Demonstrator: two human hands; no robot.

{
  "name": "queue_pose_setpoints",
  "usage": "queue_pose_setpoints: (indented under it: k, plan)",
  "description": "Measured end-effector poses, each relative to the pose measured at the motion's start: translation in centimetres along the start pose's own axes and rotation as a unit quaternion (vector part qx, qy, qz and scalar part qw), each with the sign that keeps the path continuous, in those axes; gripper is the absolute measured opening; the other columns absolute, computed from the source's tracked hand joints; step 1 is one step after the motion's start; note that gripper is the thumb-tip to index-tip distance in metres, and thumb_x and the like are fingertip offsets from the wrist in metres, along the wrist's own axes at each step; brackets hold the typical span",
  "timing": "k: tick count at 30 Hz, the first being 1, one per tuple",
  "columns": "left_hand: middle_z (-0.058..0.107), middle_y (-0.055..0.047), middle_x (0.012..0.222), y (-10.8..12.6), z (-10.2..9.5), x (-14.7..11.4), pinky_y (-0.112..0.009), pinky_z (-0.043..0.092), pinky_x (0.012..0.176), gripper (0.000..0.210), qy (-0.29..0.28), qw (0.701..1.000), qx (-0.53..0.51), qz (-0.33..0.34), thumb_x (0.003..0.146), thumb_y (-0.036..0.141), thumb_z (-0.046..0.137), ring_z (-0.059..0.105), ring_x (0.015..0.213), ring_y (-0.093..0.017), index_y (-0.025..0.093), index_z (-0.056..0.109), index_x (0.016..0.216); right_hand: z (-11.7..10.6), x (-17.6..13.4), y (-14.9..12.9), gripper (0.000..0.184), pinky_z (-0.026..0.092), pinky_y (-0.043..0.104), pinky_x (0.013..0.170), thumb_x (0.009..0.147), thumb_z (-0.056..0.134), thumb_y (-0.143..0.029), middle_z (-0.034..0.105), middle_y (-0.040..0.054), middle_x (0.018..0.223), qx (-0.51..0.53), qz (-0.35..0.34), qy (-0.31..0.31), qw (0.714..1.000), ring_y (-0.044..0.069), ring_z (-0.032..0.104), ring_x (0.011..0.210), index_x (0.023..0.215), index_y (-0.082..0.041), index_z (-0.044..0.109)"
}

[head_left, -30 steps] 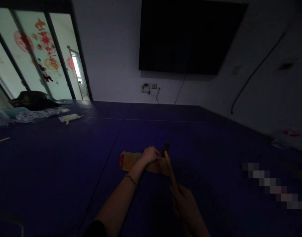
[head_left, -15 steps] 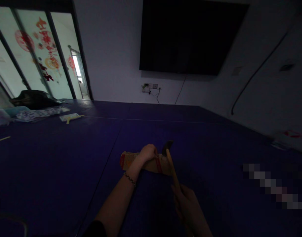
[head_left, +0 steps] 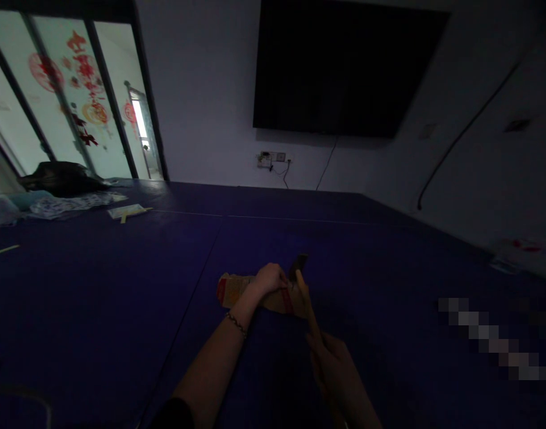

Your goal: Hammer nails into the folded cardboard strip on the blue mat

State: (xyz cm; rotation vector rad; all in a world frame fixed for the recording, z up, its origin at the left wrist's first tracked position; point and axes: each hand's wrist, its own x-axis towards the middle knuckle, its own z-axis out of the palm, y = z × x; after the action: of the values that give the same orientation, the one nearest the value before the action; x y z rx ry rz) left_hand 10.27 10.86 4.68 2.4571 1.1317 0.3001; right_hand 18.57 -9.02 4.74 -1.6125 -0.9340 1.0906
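A flattened piece of brown cardboard [head_left: 273, 302] with red print lies on the dark blue surface in front of me. My left hand [head_left: 270, 279] rests on its upper edge with fingertips pinched together. Whatever sits between those fingertips is too small and dark to make out. My right hand [head_left: 335, 357] is wrapped round the wooden handle of a hammer [head_left: 309, 307]. The dark hammer head [head_left: 298, 266] is over the cardboard's right part, just right of my left fingertips. I cannot tell whether it touches anything.
The dark blue surface [head_left: 380, 286] stretches to the wall, with seams across it. A black bag [head_left: 62, 179], patterned cloth [head_left: 71, 204] and a flat packet [head_left: 127, 212] lie at the far left. A television [head_left: 344, 71] hangs above wall sockets [head_left: 273, 158].
The hammer head has shifted slightly left, closer to my left fingertips, and my right hand has moved a little left with it. My left hand stays almost in place on the cardboard.
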Motion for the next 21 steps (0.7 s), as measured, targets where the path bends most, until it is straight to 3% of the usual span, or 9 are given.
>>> queue_pose_setpoints:
  k: [21]
  plan:
    - [0.066,-0.002,0.071,-0.25,0.01,-0.03,-0.018,0.039,0.056,0.017,0.009,1.0,-0.011,-0.012,0.068,0.026,0.061,0.057,0.061,-0.011,0.014,0.07,0.077,0.54,0.15,0.13,0.029,0.023,0.017,0.029,0.07,0.045,-0.046,0.031,-0.0106,0.041,-0.031,0.012,0.004,0.999,0.003,0.029,0.029,0.061,-0.019,0.039]
